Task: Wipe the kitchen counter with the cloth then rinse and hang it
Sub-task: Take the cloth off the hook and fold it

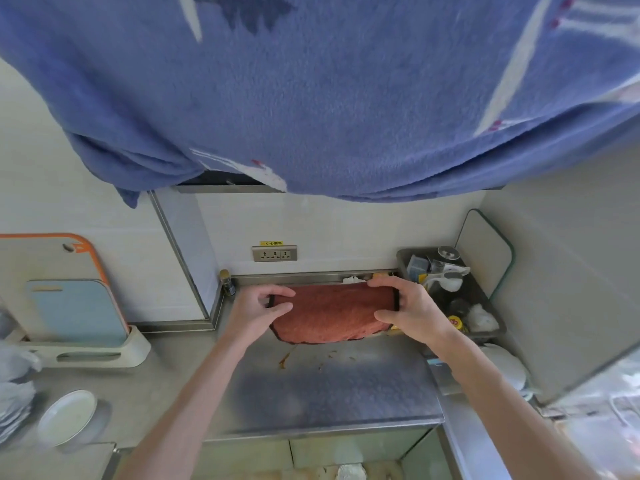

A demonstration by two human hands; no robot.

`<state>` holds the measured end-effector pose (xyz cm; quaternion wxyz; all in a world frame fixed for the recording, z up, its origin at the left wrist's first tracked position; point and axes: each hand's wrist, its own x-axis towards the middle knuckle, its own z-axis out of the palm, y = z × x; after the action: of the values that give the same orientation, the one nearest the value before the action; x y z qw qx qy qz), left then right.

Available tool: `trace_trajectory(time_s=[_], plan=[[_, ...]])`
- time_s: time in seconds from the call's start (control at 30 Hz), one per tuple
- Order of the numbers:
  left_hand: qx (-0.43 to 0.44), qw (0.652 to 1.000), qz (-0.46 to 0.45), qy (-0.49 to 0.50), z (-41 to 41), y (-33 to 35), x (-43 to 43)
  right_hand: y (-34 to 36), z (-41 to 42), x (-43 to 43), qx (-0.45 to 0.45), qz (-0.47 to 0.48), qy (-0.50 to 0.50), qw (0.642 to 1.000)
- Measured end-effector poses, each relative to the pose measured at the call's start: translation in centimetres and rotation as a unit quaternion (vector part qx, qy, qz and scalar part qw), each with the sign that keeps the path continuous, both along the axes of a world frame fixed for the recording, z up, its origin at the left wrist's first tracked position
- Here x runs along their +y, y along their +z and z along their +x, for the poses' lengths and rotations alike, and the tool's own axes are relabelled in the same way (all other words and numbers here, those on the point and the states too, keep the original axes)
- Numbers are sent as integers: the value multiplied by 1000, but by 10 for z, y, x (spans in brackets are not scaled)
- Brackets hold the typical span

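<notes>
Cloth (pixel 330 311) stretched between left hand (pixel 258 311) and right hand (pixel 410 308), each pinching an end.

A blue fleece fabric (pixel 311 98) blocks my upper view. My left hand (pixel 258 311) and right hand (pixel 412 311) cover both ends of the rust-red terry cloth (pixel 329 313). I can't read the small yellow label (pixel 271 243).

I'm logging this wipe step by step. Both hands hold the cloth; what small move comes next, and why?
Probably lay the cloth flat and draw it toward the body: the left hand and right hand pinch its far corners, and brown smears lie on the counter just before its near edge.
</notes>
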<state>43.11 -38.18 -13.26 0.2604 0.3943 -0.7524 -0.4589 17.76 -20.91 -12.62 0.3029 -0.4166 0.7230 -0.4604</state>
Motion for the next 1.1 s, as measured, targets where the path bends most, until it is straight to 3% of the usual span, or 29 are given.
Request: trace_trajectory(time_s=[0.17, 0.37, 0.5, 0.63, 0.77, 0.93, 1.1], plan=[[15, 996, -83, 27, 1, 4, 0, 8, -3, 2, 162, 26, -6, 986], [10, 992, -118, 40, -1, 12, 1, 21, -1, 1, 222, 14, -31, 974], [5, 994, -95, 52, 0, 13, -5, 21, 0, 0, 116, -31, -42, 992], [10, 984, 174, -19, 7, 12, -11, 26, 0, 5, -22, -69, -60, 996], [-23, 989, 136, -51, 13, 11, -12, 24, -11, 10, -71, -40, -7, 997], [-78, 992, 74, -64, 12, 11, -18, 26, -15, 8, 70, 18, 4, 997], [-141, 987, 20, -75, 10, 10, -23, 33, -9, 4, 219, 58, -40, 973]])
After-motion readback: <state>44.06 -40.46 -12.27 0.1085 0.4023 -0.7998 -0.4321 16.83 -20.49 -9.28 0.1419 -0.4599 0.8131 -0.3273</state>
